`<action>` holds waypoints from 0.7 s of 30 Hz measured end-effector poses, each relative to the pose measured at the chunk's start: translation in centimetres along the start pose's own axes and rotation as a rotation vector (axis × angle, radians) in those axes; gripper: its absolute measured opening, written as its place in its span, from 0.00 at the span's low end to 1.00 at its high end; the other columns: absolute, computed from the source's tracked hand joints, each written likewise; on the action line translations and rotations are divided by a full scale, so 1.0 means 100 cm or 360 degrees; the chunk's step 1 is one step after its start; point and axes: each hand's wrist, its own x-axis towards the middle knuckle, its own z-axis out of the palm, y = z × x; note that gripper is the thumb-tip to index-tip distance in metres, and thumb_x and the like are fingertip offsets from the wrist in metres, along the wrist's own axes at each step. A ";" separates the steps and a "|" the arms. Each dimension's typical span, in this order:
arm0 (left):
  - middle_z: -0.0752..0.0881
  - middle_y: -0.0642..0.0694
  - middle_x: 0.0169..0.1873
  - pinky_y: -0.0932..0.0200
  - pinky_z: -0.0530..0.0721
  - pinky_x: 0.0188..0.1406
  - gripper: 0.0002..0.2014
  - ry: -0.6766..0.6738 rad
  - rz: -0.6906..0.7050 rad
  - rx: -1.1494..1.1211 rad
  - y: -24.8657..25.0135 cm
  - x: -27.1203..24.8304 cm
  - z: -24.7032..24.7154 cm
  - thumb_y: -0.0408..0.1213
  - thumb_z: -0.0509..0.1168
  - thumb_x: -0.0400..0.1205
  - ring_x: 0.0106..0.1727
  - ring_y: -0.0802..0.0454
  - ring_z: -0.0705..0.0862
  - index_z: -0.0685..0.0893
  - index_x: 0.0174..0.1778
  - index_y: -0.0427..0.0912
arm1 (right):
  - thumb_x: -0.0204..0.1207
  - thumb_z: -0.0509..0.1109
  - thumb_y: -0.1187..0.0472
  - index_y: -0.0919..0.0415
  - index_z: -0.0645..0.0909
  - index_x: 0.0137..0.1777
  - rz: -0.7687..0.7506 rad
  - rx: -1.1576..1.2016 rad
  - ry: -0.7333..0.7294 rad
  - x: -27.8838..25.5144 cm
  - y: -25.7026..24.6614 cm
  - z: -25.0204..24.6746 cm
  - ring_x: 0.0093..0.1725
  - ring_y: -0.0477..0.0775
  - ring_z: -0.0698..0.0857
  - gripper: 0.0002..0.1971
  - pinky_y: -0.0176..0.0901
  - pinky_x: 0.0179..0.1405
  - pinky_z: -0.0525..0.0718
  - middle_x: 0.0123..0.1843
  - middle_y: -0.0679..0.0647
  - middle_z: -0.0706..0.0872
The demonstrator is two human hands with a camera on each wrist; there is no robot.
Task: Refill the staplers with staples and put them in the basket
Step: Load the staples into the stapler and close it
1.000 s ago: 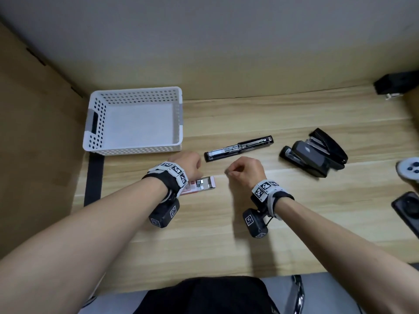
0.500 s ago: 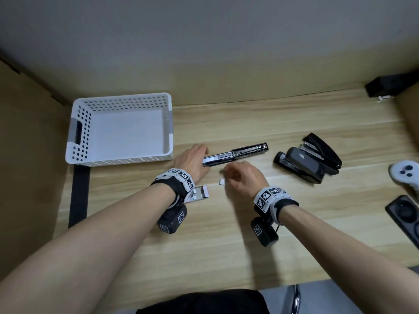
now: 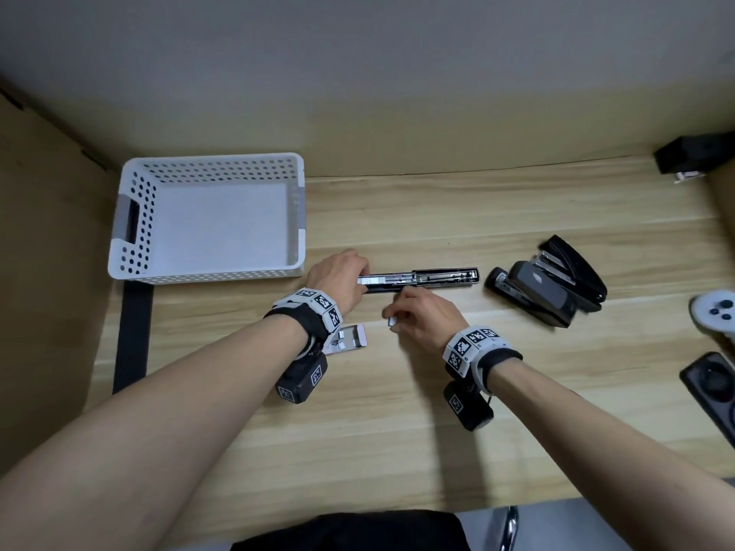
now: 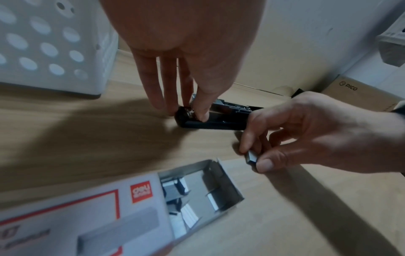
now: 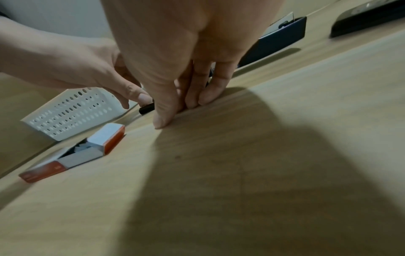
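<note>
A black stapler [image 3: 421, 279] lies opened flat on the wooden table, its metal staple channel facing up. My left hand [image 3: 354, 278] pinches its left end between thumb and fingers [image 4: 200, 114]. Just in front of it, my right hand [image 3: 393, 318] pinches a short staple strip [image 4: 251, 157] low over the table. The open staple box [image 3: 350, 339] lies under my left wrist, with more staples inside [image 4: 186, 199]. The white perforated basket [image 3: 214, 161] stands at the back left, holding nothing. Two more black staplers [image 3: 549, 288] lie together to the right.
A white game controller [image 3: 714, 316] and a black device [image 3: 716, 387] sit at the right edge. A black object [image 3: 692, 153] is at the back right corner. Cardboard walls close the back and left. A black strip [image 3: 133, 332] runs along the table's left side.
My left hand has left the staple box and taken the stapler's left end. My right hand has lifted a staple strip and moved toward the stapler.
</note>
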 end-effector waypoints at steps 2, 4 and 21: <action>0.79 0.54 0.49 0.56 0.71 0.42 0.08 -0.0016 -0.0007 -0.0002 0.000 -0.001 0.000 0.44 0.72 0.79 0.51 0.48 0.82 0.84 0.52 0.51 | 0.75 0.74 0.49 0.49 0.87 0.52 -0.0010 -0.0051 0.0005 0.000 -0.002 -0.003 0.55 0.50 0.82 0.09 0.44 0.42 0.79 0.52 0.45 0.83; 0.77 0.55 0.46 0.57 0.70 0.42 0.07 -0.0038 -0.0012 0.0006 0.000 -0.001 0.000 0.43 0.72 0.79 0.51 0.48 0.82 0.84 0.51 0.52 | 0.77 0.72 0.47 0.50 0.88 0.50 -0.0103 -0.0087 0.0049 -0.002 -0.006 -0.003 0.53 0.50 0.81 0.09 0.42 0.39 0.75 0.50 0.45 0.83; 0.83 0.51 0.53 0.55 0.74 0.44 0.09 -0.0100 -0.0035 0.0002 0.001 -0.003 -0.007 0.41 0.73 0.77 0.54 0.45 0.83 0.85 0.52 0.52 | 0.79 0.69 0.47 0.48 0.86 0.48 0.0043 0.0053 -0.0005 -0.027 -0.014 0.009 0.44 0.46 0.81 0.07 0.43 0.41 0.78 0.46 0.41 0.83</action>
